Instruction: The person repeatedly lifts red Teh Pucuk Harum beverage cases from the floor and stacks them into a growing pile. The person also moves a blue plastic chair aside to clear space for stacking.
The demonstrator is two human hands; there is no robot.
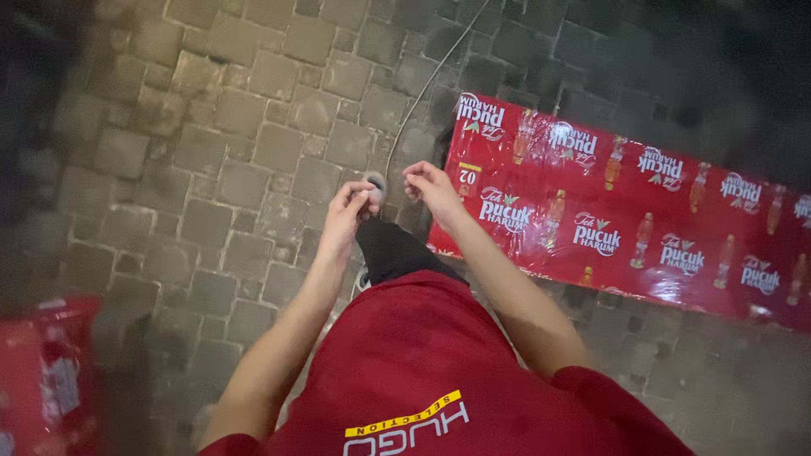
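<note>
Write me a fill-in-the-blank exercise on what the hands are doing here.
1. The left hand grips a small ____ roll of tape.
2. The right hand is raised just to the ____ of that roll.
3. The table cover to the right of the hands is mainly ____ in colour.
4. The ground is paved with ____ blocks.

Missing words: round; right; red; stone
</note>
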